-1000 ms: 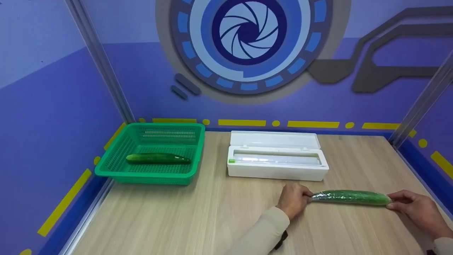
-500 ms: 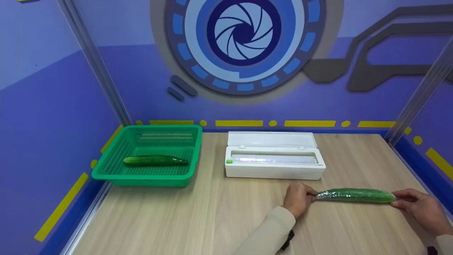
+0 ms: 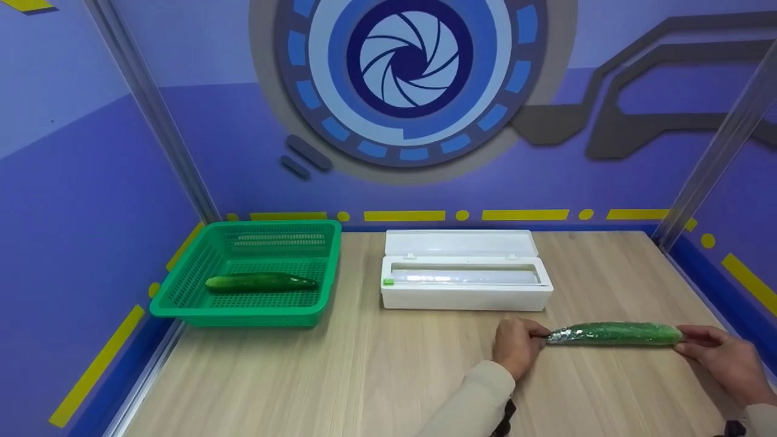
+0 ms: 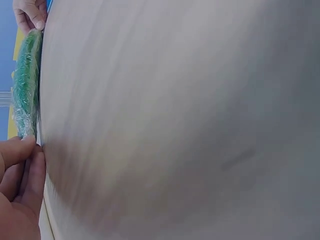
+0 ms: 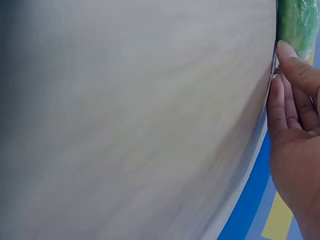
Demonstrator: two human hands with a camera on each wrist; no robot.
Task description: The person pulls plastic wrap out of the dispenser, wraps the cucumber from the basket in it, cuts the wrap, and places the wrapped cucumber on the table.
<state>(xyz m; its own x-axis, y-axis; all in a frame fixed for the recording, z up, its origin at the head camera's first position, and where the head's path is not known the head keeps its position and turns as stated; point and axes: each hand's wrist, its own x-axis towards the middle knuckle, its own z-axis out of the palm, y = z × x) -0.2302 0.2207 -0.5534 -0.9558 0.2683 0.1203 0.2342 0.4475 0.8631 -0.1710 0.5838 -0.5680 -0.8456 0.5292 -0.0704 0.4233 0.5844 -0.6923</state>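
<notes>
A cucumber wrapped in shiny cling film lies lengthwise between two hands at the right of the table. My left hand pinches the film at its darker left end. At the pale right end, my right hand pinches the tip between thumb and fingers. In the left wrist view, the wrapped cucumber stretches from the near thumb and fingers to the other hand. The right wrist view has only its end, with the right thumb against it.
A green plastic basket stands at the left with another cucumber lying in it. Behind the hands is a white cling film box, lid raised, its film roll visible. Printed blue panels border the wooden table.
Both hands and the wrapped cucumber have shifted slightly to the right in the head view, while the basket and box appear a little further left as the camera turns. Both grips are unchanged.
</notes>
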